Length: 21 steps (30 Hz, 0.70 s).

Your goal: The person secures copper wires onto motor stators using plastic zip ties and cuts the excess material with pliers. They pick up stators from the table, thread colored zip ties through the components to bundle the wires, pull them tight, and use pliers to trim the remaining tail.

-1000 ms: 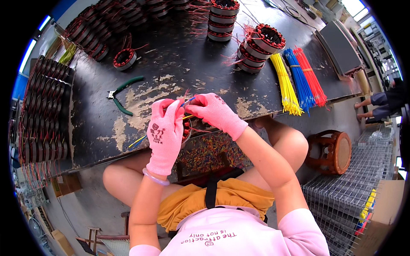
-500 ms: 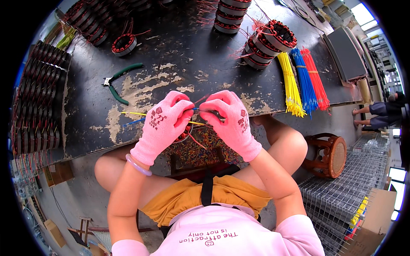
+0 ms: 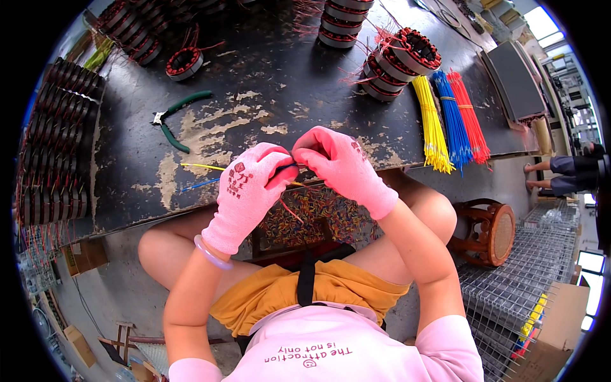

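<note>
My left hand [image 3: 249,194], in a pink glove, is closed around a yellow wire [image 3: 202,166] and a blue wire [image 3: 202,184], whose ends stick out to its left. Close beside it, my right hand [image 3: 347,170], gloved alike, pinches a thin wire at the left fingertips; the fingers mostly hide the spot where the hands meet. A red wire [image 3: 291,211] hangs below the left hand. Green-handled cutters [image 3: 167,121] lie spread on the table beyond my left hand.
Wound stator rings stand in stacks [image 3: 382,79] on the worn black table [image 3: 254,83], with a single stator [image 3: 184,62] at the back left. Yellow [image 3: 431,124], blue [image 3: 453,121] and red wire bundles [image 3: 469,118] lie at the right. A wooden stool [image 3: 487,232] stands beside my knee.
My right hand has turned and shifted slightly up and left, meeting the left fingertips. My left hand has rolled and dropped a little; the stator glimpsed beneath it is now hidden.
</note>
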Available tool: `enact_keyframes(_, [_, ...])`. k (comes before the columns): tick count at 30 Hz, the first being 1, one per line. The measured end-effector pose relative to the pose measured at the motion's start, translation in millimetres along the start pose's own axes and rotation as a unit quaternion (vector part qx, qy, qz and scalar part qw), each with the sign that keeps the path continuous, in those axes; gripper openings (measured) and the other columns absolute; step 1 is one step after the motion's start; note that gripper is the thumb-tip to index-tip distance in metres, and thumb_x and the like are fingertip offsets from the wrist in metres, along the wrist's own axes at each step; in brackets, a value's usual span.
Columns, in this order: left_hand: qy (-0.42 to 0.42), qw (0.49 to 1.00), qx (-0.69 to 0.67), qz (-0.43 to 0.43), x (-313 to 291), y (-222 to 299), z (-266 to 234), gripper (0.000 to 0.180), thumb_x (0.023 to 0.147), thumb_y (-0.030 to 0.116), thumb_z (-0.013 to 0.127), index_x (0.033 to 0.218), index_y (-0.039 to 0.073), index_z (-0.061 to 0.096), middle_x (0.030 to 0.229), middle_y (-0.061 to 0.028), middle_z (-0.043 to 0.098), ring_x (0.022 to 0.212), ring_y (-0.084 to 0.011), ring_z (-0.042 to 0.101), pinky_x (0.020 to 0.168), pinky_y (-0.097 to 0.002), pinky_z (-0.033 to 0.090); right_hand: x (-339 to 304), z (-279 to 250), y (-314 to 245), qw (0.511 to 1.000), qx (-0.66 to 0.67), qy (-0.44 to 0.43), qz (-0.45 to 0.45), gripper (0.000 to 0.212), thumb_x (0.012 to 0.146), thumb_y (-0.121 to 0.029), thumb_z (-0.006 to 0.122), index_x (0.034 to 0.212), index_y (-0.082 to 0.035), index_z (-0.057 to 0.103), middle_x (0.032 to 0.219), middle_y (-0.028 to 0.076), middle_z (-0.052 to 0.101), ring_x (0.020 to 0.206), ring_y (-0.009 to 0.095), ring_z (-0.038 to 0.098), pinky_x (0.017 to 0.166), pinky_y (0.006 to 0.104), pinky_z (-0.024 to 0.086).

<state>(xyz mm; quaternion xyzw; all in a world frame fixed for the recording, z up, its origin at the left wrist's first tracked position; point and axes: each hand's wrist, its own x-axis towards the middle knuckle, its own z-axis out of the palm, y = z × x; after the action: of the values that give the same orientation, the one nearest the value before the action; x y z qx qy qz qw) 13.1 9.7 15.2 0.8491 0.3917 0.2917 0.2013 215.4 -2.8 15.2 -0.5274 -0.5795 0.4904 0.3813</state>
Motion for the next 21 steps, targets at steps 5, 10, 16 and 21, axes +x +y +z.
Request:
enact_keyframes(5, [0.017, 1.000, -0.006, 0.001, -4, -6, 11, 0.015, 0.084, 0.016, 0.076, 0.096, 0.009, 0.071, 0.102, -0.0040, 0.071, 0.093, -0.0286, 0.068, 0.078, -0.0380, 0.055, 2, -2, 7, 0.999, 0.002, -0.012, 0.037, 0.020, 0.091, -0.016, 0.073, 0.105, -0.001, 0.069, 0.089, 0.009, 0.071, 0.072, 0.014, 0.064, 0.069, 0.0296, 0.053])
enact_keyframes(10, [0.007, 1.000, -0.021, -0.004, -3, -9, 9, 0.014, 0.086, 0.018, 0.075, 0.097, 0.010, 0.072, 0.106, -0.0038, 0.073, 0.093, -0.0286, 0.068, 0.080, -0.0389, 0.055, -19, -6, 1, 0.888, -0.380, 0.076, -0.248, 0.040, 0.081, -0.026, 0.080, 0.116, -0.011, 0.067, 0.111, 0.002, 0.069, 0.086, 0.019, 0.067, 0.075, 0.0333, 0.054])
enact_keyframes(16, [-0.023, 0.999, -0.036, -0.017, 2, -7, 6, 0.015, 0.088, 0.013, 0.071, 0.101, 0.007, 0.072, 0.119, -0.0079, 0.073, 0.103, -0.0318, 0.069, 0.089, -0.0400, 0.055, -11, -8, 18, 0.808, -0.489, 0.052, -0.326, 0.035, 0.085, -0.020, 0.075, 0.119, -0.012, 0.069, 0.111, 0.001, 0.070, 0.086, 0.022, 0.067, 0.074, 0.0358, 0.054])
enact_keyframes(21, [-0.026, 0.999, -0.027, -0.001, 3, -10, 7, 0.015, 0.088, 0.012, 0.070, 0.102, 0.007, 0.071, 0.125, -0.0082, 0.072, 0.105, -0.0316, 0.069, 0.090, -0.0403, 0.054, 5, -17, 4, 0.959, 0.104, -0.165, 0.206, 0.024, 0.099, -0.025, 0.060, 0.103, -0.002, 0.068, 0.089, 0.000, 0.067, 0.078, 0.005, 0.059, 0.065, 0.0227, 0.045])
